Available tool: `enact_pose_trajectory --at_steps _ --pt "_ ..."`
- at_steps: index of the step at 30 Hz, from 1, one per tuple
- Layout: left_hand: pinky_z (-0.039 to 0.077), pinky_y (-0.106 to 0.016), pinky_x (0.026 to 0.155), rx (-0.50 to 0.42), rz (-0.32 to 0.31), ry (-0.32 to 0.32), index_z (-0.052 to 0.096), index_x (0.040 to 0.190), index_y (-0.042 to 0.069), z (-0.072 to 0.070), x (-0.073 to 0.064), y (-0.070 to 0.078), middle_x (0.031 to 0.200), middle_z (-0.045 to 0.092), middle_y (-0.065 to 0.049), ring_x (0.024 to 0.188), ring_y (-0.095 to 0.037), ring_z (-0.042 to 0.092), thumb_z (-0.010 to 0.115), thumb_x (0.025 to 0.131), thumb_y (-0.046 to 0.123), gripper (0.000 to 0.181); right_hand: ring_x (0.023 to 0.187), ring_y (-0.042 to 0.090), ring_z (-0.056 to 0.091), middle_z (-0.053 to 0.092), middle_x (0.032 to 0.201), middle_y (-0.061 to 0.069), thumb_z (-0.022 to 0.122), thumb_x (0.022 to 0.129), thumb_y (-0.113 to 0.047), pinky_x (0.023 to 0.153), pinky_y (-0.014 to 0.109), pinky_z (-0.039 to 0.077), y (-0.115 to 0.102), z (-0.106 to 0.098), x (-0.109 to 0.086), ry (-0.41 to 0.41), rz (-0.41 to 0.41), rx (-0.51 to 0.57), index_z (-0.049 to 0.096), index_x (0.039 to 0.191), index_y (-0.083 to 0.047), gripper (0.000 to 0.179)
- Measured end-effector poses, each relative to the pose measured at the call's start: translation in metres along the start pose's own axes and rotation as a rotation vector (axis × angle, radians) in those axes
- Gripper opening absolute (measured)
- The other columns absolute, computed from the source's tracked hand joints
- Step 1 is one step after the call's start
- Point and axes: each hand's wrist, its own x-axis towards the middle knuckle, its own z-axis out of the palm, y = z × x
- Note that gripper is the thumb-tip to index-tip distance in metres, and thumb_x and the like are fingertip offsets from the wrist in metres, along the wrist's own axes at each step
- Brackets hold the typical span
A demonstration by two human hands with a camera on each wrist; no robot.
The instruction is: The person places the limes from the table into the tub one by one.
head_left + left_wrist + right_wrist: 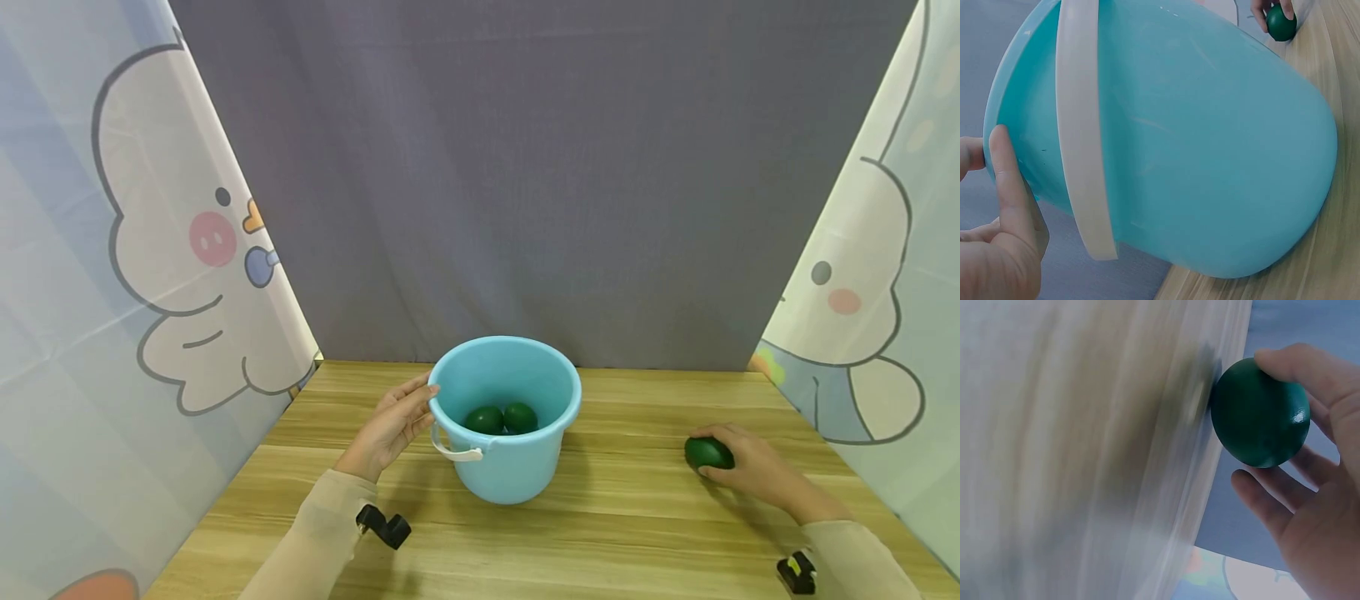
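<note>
A light blue bucket [510, 467] with a white handle [459, 453] stands upright on the table. Inside it lie two glossy dark green avocado-shaped fruits, one on the left [484, 419] and one on the right [521, 417]. My left hand [392, 427] holds the bucket's rim at its left side; the left wrist view shows fingers on both sides of the rim [992, 112]. Off to the right, my right hand [753, 467] grips another green avocado-shaped fruit [1260, 415] between thumb and fingers, at or just above the tabletop. Its underside is hard to judge.
The wood-grain table [637, 517] reaches back to a grey curtain [540, 183]. Printed cloth walls with cartoon animals close in the left [67, 375] and right [930, 333] sides. A black wrist mount [384, 527] sits on the left forearm, another [797, 573] on the right.
</note>
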Motion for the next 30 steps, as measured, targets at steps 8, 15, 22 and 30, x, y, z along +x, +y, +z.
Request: enact_pose_trajectory --at_steps 8,15,22,30 --pt "0.057 -0.015 0.073 0.012 -0.003 -0.003 0.036 0.154 0.001 0.0006 0.0012 0.0001 0.117 0.061 -0.012 0.081 -0.006 0.065 0.059 0.102 0.013 0.057 0.088 0.038 0.063 0.058 0.115 0.029 0.089 0.076 -0.019 0.062 0.048 0.057 0.0014 0.0042 -0.0027 -0.021 0.035 0.014 0.060 0.127 -0.001 0.061" --pt "0.057 -0.015 0.073 0.014 0.000 -0.001 0.037 0.153 0.002 0.0008 0.0002 0.0006 0.120 0.061 -0.013 0.082 -0.007 0.065 0.059 0.102 0.013 0.057 0.091 0.038 0.062 0.058 0.117 0.030 0.086 0.079 -0.020 0.063 0.047 0.057 0.0013 0.0029 -0.0014 -0.032 0.048 0.035 0.058 0.130 -0.002 0.061" --pt "0.057 -0.016 0.074 0.002 -0.008 -0.006 0.037 0.153 0.002 0.0012 -0.0008 0.0020 0.117 0.062 -0.010 0.082 -0.007 0.065 0.060 0.102 0.013 0.057 0.092 0.040 0.062 0.059 0.117 0.029 0.086 0.080 -0.021 0.064 0.047 0.057 0.0017 0.0016 -0.0014 -0.032 0.043 0.029 0.059 0.130 -0.001 0.060" --pt "0.057 -0.015 0.073 0.004 -0.011 -0.002 0.038 0.153 0.002 0.0027 -0.0003 0.0018 0.115 0.063 -0.010 0.081 -0.007 0.065 0.060 0.102 0.013 0.057 0.094 0.041 0.062 0.059 0.118 0.029 0.086 0.080 -0.023 0.066 0.051 0.058 -0.0008 0.0017 -0.0024 -0.036 0.050 0.020 0.060 0.129 -0.002 0.059"
